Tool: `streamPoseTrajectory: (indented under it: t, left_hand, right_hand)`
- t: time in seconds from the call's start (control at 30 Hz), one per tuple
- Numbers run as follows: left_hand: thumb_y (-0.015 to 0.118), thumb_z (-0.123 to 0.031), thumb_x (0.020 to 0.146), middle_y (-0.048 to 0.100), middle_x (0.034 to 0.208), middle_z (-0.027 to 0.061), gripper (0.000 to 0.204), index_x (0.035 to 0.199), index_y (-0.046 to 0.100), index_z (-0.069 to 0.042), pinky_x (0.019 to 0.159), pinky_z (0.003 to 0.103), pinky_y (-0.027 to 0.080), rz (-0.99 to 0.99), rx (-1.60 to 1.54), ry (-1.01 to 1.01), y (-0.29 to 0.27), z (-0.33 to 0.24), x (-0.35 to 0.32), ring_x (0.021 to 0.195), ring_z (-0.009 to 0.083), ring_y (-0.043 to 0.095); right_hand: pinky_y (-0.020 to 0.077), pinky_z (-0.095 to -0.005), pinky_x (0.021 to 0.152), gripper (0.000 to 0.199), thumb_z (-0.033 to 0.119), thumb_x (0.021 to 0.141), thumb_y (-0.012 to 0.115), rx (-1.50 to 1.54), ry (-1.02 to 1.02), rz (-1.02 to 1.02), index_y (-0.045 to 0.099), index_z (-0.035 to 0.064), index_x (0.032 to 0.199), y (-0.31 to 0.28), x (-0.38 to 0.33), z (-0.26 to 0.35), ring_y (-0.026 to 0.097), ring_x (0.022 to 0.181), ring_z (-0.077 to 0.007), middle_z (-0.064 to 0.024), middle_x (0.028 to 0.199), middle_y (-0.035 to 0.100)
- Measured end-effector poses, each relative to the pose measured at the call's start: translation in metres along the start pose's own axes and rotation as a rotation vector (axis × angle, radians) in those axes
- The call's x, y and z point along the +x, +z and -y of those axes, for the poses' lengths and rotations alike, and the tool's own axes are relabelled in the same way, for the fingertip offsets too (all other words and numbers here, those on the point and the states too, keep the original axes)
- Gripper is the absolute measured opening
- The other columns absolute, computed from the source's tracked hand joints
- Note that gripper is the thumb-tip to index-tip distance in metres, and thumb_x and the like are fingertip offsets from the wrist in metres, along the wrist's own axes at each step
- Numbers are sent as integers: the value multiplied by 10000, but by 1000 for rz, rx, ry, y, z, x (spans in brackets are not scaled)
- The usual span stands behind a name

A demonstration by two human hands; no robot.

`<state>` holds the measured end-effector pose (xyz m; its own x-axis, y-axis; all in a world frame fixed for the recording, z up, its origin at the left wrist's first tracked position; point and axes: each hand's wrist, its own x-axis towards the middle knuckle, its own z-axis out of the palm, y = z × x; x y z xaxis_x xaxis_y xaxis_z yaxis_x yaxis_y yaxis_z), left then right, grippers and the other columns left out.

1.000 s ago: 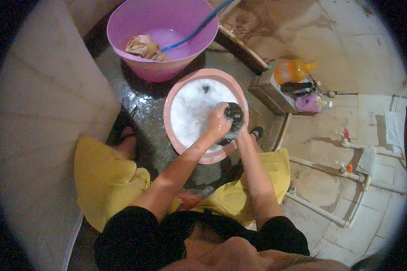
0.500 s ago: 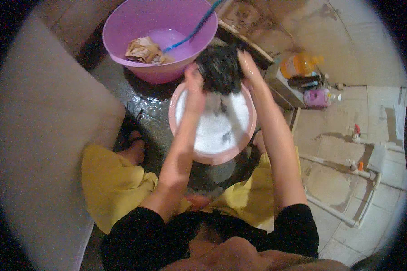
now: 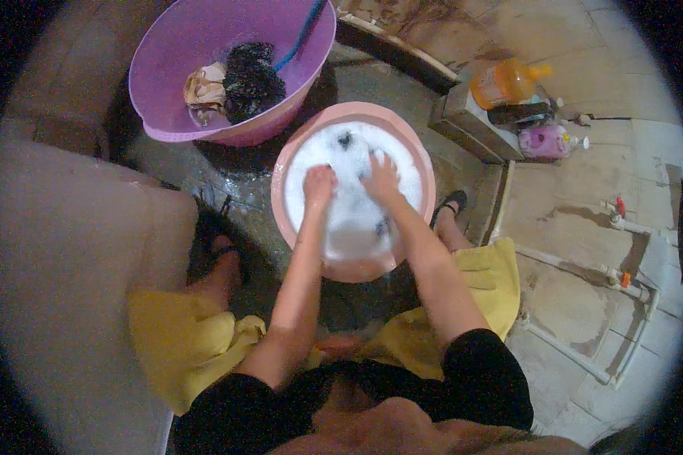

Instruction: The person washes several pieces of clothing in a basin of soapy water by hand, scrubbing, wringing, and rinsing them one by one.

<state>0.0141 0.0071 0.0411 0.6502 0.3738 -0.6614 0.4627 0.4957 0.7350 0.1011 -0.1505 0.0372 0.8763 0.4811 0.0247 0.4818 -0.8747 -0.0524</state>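
A pink basin (image 3: 284,148) full of white suds (image 3: 349,197) stands on the floor between my feet. My left hand (image 3: 320,183) is at the left side of the foam, its fingers curled in; whatever they hold is hidden. Beside it, my right hand (image 3: 382,176) lies on the suds with its fingers spread, holding nothing I can see. Small dark patches, perhaps cloth, poke through the foam. Ahead on the left, a large purple tub (image 3: 159,98) contains a wet black cloth (image 3: 254,85) next to a beige cloth (image 3: 205,89).
A blue-green hose (image 3: 302,38) runs into the purple tub. To the right, a low ledge (image 3: 470,125) bears an orange bottle (image 3: 505,83) and a bottle of purple liquid (image 3: 546,142). White pipes (image 3: 561,262) with taps follow the right wall. A pale panel (image 3: 91,280) rises close on my left.
The black cloth has gone from my hands into the purple tub, beside the beige cloth. Both hands have come back down into the suds. The view has shifted slightly.
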Motion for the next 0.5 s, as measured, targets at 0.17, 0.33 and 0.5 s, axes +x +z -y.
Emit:
streamPoseTrajectory:
  t: [0.17, 0.33, 0.5]
  left_hand:
    - [559, -449, 841, 547, 1124, 152, 514, 1146, 522, -37, 873, 367, 416, -96, 3, -78, 10, 80, 9, 1014, 245, 520]
    - [550, -526, 849, 529, 1194, 124, 642, 1225, 490, -9, 915, 373, 388, 72, -321, -490, 37, 40, -28, 1044, 251, 498]
    - [541, -337, 885, 608, 987, 93, 394, 1119, 555, -19, 750, 360, 482, 543, -973, -408, -15, 49, -41, 837, 216, 581]
  right_hand:
    - [421, -440, 897, 405, 286, 803, 562, 304, 198, 482, 557, 35, 1121, 43, 4, -9, 553, 994, -395, -271, 1081, 568]
    - [479, -493, 633, 275, 273, 849, 503, 549, 34, 185, 564, 6, 877, 16, -55, 14, 615, 754, -394, -235, 821, 617]
    - [435, -478, 578, 251, 233, 863, 480, 556, 184, 234, 526, 38, 712, -108, -92, 128, 566, 644, -404, -197, 694, 584]
